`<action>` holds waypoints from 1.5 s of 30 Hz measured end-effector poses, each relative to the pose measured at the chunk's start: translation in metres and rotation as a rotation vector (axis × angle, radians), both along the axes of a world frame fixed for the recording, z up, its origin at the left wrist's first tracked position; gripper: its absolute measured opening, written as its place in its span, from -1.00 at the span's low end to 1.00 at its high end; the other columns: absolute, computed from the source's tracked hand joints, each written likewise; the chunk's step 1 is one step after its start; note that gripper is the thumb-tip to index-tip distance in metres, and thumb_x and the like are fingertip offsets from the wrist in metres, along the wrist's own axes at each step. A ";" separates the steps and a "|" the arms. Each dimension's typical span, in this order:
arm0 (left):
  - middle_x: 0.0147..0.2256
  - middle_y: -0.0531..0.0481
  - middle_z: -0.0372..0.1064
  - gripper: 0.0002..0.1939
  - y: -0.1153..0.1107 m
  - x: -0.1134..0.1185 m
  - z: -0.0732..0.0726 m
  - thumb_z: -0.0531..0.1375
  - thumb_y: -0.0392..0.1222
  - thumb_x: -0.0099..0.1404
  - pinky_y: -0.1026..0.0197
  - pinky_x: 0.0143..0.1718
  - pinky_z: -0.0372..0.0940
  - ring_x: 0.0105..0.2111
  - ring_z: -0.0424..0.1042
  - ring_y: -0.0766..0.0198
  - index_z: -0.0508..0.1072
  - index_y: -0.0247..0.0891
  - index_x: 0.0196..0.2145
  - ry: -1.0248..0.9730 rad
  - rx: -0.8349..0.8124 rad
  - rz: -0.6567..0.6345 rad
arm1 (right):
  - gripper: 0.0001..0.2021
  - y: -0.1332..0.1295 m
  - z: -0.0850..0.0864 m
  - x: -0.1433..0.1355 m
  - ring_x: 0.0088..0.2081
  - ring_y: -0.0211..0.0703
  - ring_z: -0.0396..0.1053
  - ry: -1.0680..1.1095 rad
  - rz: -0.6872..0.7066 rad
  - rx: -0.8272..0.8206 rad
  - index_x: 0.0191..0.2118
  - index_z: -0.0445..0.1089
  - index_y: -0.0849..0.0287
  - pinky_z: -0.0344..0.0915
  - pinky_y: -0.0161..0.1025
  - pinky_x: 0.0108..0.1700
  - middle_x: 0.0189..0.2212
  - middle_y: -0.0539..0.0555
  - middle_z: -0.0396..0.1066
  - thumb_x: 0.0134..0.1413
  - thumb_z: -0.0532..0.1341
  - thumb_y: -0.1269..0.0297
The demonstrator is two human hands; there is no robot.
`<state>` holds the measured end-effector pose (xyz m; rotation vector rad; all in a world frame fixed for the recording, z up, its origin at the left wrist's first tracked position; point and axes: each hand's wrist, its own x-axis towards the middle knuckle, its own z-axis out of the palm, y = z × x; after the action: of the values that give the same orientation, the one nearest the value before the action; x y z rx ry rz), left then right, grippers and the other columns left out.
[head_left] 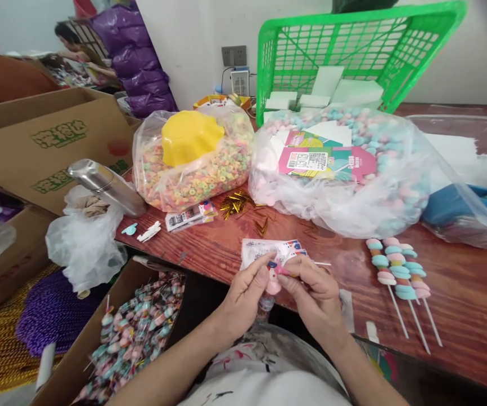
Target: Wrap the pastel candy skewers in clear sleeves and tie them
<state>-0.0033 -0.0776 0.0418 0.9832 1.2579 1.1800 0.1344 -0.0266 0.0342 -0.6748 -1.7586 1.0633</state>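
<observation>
Near the table's front edge, my left hand (245,293) is closed on a wrapped candy skewer (273,282) that shows pink at its near end. Close beside it, my right hand (317,290) pinches the same wrapped skewer, with a thin white stick pointing out to the right behind the fingers. Printed clear wrappers (262,248) lie on the table just beyond both hands. To the right rest three unwrapped marshmallow skewers (400,270) in pink and blue on white sticks. Gold twist ties (235,203) are piled farther back.
Behind stand a bag of ring candies (205,183), a bag of marshmallows (336,197) and a green basket (264,73). At left are a steel flask (108,189) and a carton of wrapped skewers (141,332). Other people sit in the left background.
</observation>
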 end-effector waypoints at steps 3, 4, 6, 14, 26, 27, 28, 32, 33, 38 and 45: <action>-0.53 0.09 0.10 -0.56 0.001 -0.007 0.004 0.09 0.14 0.31 0.31 -0.43 0.06 -0.50 0.09 0.40 0.38 -0.32 -0.47 -0.056 -0.023 -0.137 | -0.82 0.004 0.004 0.001 -0.41 -0.29 0.32 -0.026 -0.031 0.131 -0.28 0.46 0.13 0.27 -0.33 -0.39 -0.43 0.01 0.33 0.09 0.18 0.53; -0.54 0.10 0.07 -0.54 0.001 -0.010 0.004 0.10 0.15 0.29 0.31 -0.45 0.02 -0.52 0.06 0.41 0.32 -0.32 -0.52 -0.080 -0.037 -0.188 | -0.82 0.005 0.005 0.001 -0.42 -0.29 0.32 -0.033 -0.043 0.160 -0.29 0.46 0.13 0.26 -0.33 -0.40 -0.44 0.01 0.33 0.09 0.18 0.54; -0.53 0.11 0.06 -0.55 0.002 -0.014 0.005 0.13 0.16 0.26 0.32 -0.47 -0.01 -0.53 0.03 0.43 0.30 -0.32 -0.51 -0.138 -0.076 -0.253 | -0.82 0.004 0.004 0.000 -0.43 -0.30 0.32 -0.024 -0.082 0.179 -0.32 0.46 0.14 0.26 -0.34 -0.41 -0.44 0.00 0.33 0.08 0.18 0.55; -0.51 0.04 0.26 -0.60 0.008 -0.025 0.007 0.19 0.09 0.23 0.32 -0.40 0.08 -0.49 0.21 0.41 0.34 -0.33 -0.51 -0.150 -0.150 -0.364 | -0.88 0.003 -0.011 -0.006 -0.46 -0.26 0.31 0.110 -0.105 -0.081 -0.44 0.38 0.14 0.28 -0.28 -0.40 -0.49 -0.03 0.30 0.11 0.21 0.44; -0.57 0.11 0.23 -0.49 0.006 -0.031 0.000 0.22 0.25 0.11 0.36 -0.61 0.03 -0.69 0.15 0.50 0.25 -0.30 -0.55 -0.248 -0.337 -0.748 | -0.69 0.014 0.023 0.031 -0.17 -0.13 0.33 -0.617 0.301 0.820 -0.10 0.39 0.16 -0.01 0.07 0.05 -0.39 0.03 0.49 0.16 0.00 0.57; -0.56 0.12 0.22 -0.49 0.005 -0.033 0.001 0.19 0.27 0.12 0.35 -0.60 0.05 -0.68 0.16 0.48 0.25 -0.28 -0.52 -0.229 -0.339 -0.779 | -0.72 0.013 0.022 0.029 -0.25 -0.15 0.32 -0.618 0.308 0.795 -0.19 0.41 0.18 0.00 0.05 0.01 -0.46 0.02 0.45 0.15 0.00 0.57; -0.56 0.12 0.20 -0.50 0.003 -0.034 0.003 0.16 0.28 0.15 0.34 -0.57 0.09 -0.65 0.17 0.45 0.24 -0.27 -0.50 -0.169 -0.322 -0.789 | -0.73 0.012 0.021 0.026 -0.30 -0.16 0.29 -0.629 0.304 0.757 -0.28 0.41 0.19 0.01 0.03 -0.03 -0.51 0.02 0.41 0.14 -0.01 0.56; -0.41 0.00 0.27 -0.73 -0.009 -0.037 0.006 0.04 -0.01 0.33 0.21 -0.26 0.23 -0.38 0.29 0.27 0.30 -0.26 -0.39 0.524 -0.008 -0.594 | -0.73 0.008 0.008 0.013 -0.39 -0.21 0.23 -0.733 0.251 0.447 -0.51 0.34 0.19 0.02 -0.10 -0.19 -0.54 0.00 0.38 0.16 0.03 0.48; -0.36 -0.03 0.29 -0.79 -0.011 -0.037 0.005 0.02 -0.10 0.33 0.17 -0.18 0.22 -0.32 0.29 0.24 0.31 -0.26 -0.36 0.688 0.073 -0.527 | -0.73 0.008 0.006 0.010 -0.40 -0.22 0.24 -0.760 0.250 0.369 -0.53 0.34 0.19 0.01 -0.13 -0.21 -0.54 -0.01 0.39 0.17 0.05 0.47; -0.51 0.07 0.20 -0.76 -0.007 -0.043 -0.002 -0.04 -0.16 0.30 0.27 -0.38 0.22 -0.50 0.23 0.34 0.23 -0.26 -0.50 0.509 -0.052 -0.424 | -0.81 0.004 0.010 0.003 -0.12 -0.06 0.29 -0.727 0.060 0.572 -0.19 0.43 0.12 -0.06 0.04 0.01 -0.28 0.07 0.49 0.17 0.10 0.45; -0.55 0.10 0.19 -0.71 -0.002 -0.051 -0.004 0.10 0.00 0.22 0.33 -0.54 0.17 -0.58 0.22 0.38 0.28 -0.27 -0.51 0.098 -0.289 -0.632 | -0.77 0.003 0.009 0.002 -0.35 -0.21 0.26 -0.686 0.288 0.642 -0.44 0.36 0.17 0.00 0.01 -0.02 -0.57 -0.03 0.37 0.13 0.03 0.53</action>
<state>-0.0539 -0.0800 0.0382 1.1140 1.0397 0.4524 0.1368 -0.0239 0.0435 -0.3953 -2.6777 0.3793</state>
